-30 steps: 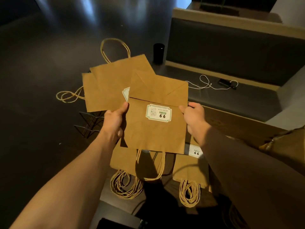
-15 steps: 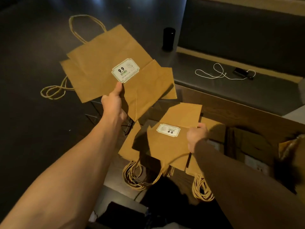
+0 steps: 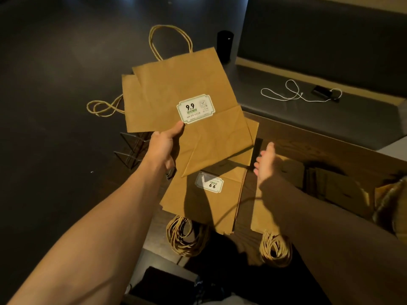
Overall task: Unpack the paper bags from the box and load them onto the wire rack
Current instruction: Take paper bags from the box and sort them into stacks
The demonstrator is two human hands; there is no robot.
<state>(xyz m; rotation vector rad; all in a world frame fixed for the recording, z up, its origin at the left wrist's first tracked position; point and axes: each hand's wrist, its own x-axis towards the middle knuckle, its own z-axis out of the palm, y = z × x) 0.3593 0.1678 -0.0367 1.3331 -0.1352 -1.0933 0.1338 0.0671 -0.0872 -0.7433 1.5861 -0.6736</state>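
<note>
Head cam is the only view here. The left hand (image 3: 164, 148) pinches a small fan of flat brown kraft paper bags (image 3: 187, 111) near their folded bottoms, thumb right by the white 9.9 sticker. The right hand (image 3: 265, 164) hovers with its fingers loose, holding nothing, over the stack of flat bags (image 3: 204, 201) lying below, twine handles spilling toward the camera.

These look light, floppy and slidey against each other, so I'd grab the stiffer folded bottom, not the handles. The black wire rack (image 3: 132, 150) peeks out under the held bags, mostly hidden. The open cardboard box (image 3: 330, 183) sits right. A black cylinder (image 3: 224, 45) and white cable (image 3: 293, 95) are well apart.
</note>
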